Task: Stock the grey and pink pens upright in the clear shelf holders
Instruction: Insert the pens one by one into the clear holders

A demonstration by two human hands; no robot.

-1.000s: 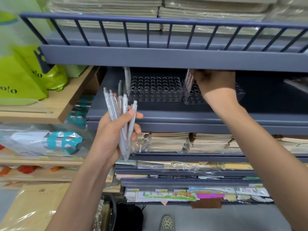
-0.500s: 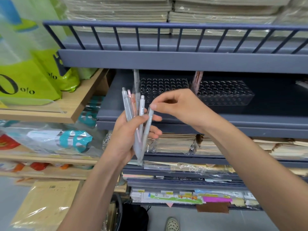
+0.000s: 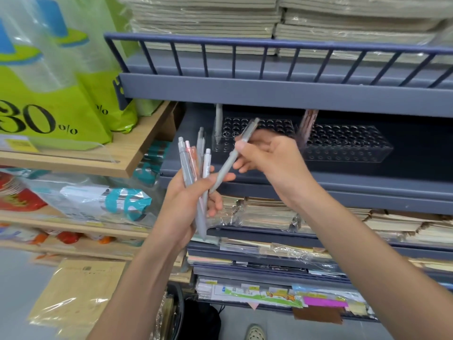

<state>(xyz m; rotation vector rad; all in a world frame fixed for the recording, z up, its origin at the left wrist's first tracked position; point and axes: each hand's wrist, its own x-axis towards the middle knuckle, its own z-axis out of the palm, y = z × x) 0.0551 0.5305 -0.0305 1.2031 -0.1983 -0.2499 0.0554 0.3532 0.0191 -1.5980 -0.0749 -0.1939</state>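
Grey next, seemingly: pinches 1 grey pen (image 3: 232, 158) slantwise in right hand (image 3: 272, 155), likely singling it out for a slot. Grips bundle (image 3: 196, 165) of grey and pink pens, fanned in left hand (image 3: 186, 202) as ready stock. Beyond, on shelf (image 3: 416, 155): left holder (image 3: 269, 127) with 1 upright pen (image 3: 218, 121), right holder (image 3: 348, 143) with pink pens (image 3: 307, 123), apparently sorted by colour.
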